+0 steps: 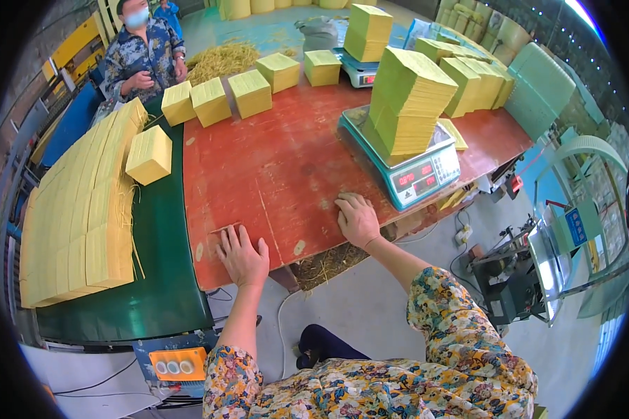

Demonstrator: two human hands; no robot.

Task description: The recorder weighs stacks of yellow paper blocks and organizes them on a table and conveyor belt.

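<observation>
My left hand (243,258) lies flat on the near left part of the red table (279,167), fingers spread, holding nothing. Further right, my right hand (358,220) rests at the table's near edge with its fingers stretched out, also empty. Beyond it a teal-and-white digital scale (402,164) with a lit red display carries a tall stack of yellow paper (409,101). To the left of my hands, rows of yellow paper blocks (77,216) lie on a green conveyor belt (164,244). One separate yellow block (149,155) sits beside those rows.
Several yellow paper stacks (249,95) line the table's far edge. A second scale (360,68) bears another stack (367,33). More stacks (468,84) stand at the right by a green crate (540,91). A masked person (145,56) stands far left. An orange button panel (177,364) is near the conveyor.
</observation>
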